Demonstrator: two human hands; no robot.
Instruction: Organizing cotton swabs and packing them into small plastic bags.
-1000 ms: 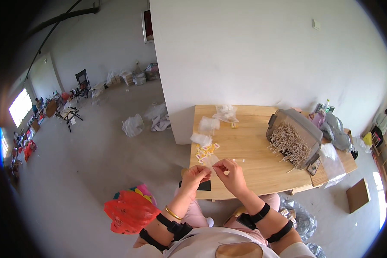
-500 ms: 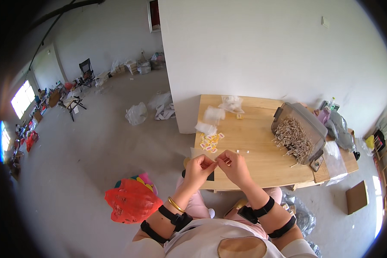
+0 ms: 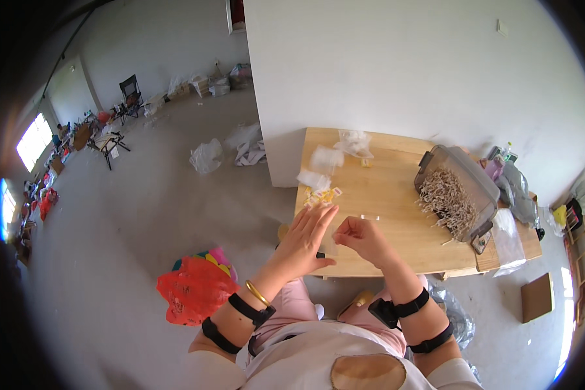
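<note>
Clear plastic sachet (image 3: 329, 242), small, near-transparent, faint against wood; sits between both hands over near left edge of counter (image 3: 396, 214). Left hand (image 3: 303, 239) flat, fingers extended, grip released, pressed against sachet. Right hand (image 3: 364, 237) curled, fingertips pinching sachet's right edge. Sachet contents not discernible. Yellow-white tabs (image 3: 322, 195) just beyond left hand, partly hidden by fingertips. Grey bin of sticks (image 3: 454, 192) far right.

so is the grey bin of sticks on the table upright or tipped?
Tipped. The grey bin lies on its side on the wooden table, its open mouth facing the person, and the pale sticks spill out onto the tabletop.
</note>
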